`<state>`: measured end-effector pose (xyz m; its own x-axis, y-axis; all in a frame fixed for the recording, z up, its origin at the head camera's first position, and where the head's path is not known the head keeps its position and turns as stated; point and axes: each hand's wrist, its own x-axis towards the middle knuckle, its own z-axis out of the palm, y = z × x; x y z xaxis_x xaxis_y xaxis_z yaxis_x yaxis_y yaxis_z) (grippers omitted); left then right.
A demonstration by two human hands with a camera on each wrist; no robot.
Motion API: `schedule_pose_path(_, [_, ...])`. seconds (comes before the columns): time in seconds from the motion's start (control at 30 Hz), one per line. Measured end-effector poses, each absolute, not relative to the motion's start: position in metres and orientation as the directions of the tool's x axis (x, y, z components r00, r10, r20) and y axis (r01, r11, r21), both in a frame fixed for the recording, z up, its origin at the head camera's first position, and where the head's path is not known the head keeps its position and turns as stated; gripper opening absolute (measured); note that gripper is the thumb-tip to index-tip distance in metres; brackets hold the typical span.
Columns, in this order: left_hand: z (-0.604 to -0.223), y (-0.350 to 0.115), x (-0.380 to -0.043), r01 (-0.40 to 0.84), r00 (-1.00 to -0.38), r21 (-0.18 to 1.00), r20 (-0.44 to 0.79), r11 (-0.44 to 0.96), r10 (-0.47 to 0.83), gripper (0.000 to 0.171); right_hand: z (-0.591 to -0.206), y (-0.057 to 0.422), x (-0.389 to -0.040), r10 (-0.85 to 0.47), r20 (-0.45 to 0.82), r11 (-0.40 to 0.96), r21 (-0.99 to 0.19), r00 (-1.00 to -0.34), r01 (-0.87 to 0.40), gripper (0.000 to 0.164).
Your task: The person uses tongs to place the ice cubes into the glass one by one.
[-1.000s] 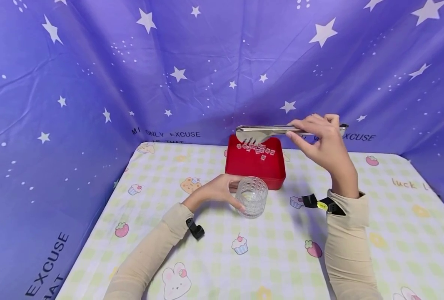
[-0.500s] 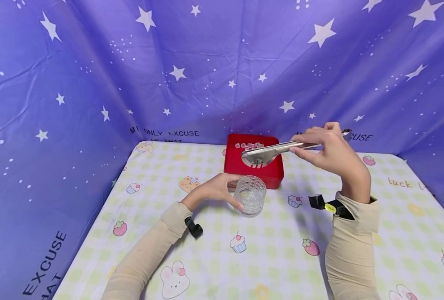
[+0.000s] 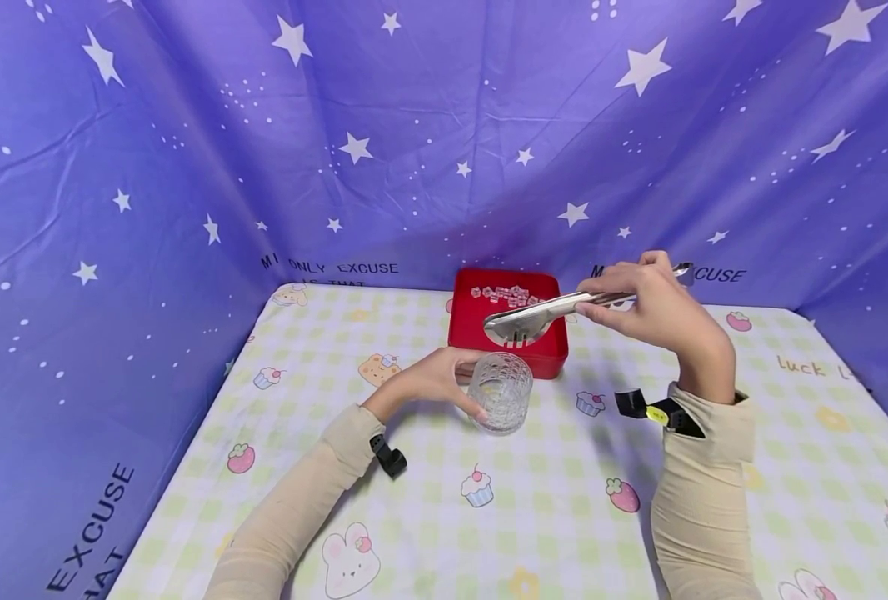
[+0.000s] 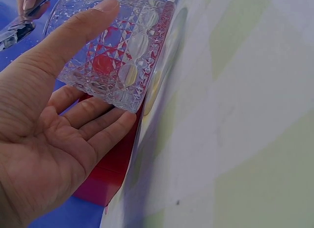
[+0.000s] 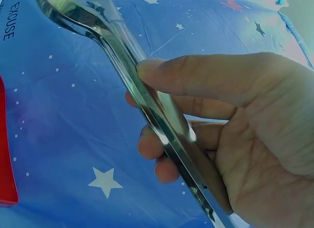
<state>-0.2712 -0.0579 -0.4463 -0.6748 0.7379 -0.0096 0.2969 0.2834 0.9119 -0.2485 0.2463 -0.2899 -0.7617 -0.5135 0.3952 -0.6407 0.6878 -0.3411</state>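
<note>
My left hand holds a clear textured drinking glass, which stands upright on the table. In the left wrist view the thumb lies across the near side of the glass, with the fingers behind it. My right hand grips metal tongs between thumb and fingers. The scalloped tips of the tongs hang above the red tray's front part, just beyond the glass rim. Whether anything is between the tips cannot be told. Small clear cubes lie at the back of the red tray.
The table wears a checked cloth with cartoon prints. Behind and to the left hangs a purple star-patterned curtain, close beyond the tray. Black straps with small devices sit on both wrists.
The right hand has brought the tongs down and toward me, from over the cubes to near the glass, with their tips tilted lower. The left hand and the glass stay put.
</note>
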Motion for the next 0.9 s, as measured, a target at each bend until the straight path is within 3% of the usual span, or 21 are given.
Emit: schedule_pose_path(0.9, [-0.4449, -0.0573, -0.2694, 0.268, -0.690, 0.919, -0.027, 0.290, 0.723, 0.085, -0.2927, 0.2400, -0.2502, -0.566, 0.404, 0.660, -0.300, -0.719, -0.689, 0.020])
